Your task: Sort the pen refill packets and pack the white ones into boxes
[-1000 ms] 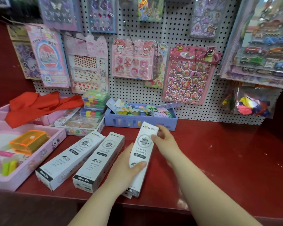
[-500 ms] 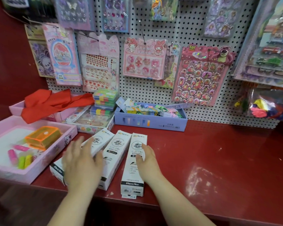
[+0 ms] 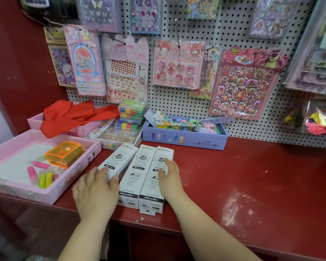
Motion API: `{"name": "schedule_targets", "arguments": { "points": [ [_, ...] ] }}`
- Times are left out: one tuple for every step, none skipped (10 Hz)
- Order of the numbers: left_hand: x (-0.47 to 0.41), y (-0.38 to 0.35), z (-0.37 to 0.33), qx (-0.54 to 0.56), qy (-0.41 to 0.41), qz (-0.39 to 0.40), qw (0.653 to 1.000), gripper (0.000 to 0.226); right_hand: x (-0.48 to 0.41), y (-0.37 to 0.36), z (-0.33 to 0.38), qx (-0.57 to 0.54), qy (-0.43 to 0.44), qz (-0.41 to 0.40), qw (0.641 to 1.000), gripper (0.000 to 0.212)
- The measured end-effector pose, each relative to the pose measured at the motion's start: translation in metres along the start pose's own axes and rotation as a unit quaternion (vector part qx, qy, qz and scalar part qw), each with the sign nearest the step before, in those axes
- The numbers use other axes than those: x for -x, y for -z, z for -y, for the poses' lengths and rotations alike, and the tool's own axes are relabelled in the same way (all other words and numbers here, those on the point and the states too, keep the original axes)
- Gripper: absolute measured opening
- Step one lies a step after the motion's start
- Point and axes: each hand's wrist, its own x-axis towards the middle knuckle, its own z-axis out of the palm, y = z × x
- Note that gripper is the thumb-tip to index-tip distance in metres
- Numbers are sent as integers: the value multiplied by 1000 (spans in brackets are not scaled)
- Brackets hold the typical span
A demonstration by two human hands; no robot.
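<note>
White boxes squared together under flat, ungripping left hand and right hand; closing end flaps looks next

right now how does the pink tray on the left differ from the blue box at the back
The pink tray is wide and shallow, with much of its white floor showing; the blue box is narrower and crammed full. The pink tray holds an orange pouch and a few loose small pink and yellow-green items; the blue box holds a jumble of colourful packets. The pink tray sits at the counter's front edge; the blue box sits against the pegboard. Both are open-topped.
</note>
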Motion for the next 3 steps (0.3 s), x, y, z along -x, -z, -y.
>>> {"name": "schedule_targets", "arguments": {
  "points": [
    [9, -3, -3, 21, -24, 14, 999, 41, -2, -7, 3, 3, 6, 8, 1000, 46],
    [10, -6, -2, 35, -29, 11, 999, 41, 0, -3, 2, -13, -6, 17, 1000, 48],
    [8, -5, 1, 32, -38, -2, 999, 46, 4, 3, 2, -114, 37, -37, 992, 57]
  ]
}}
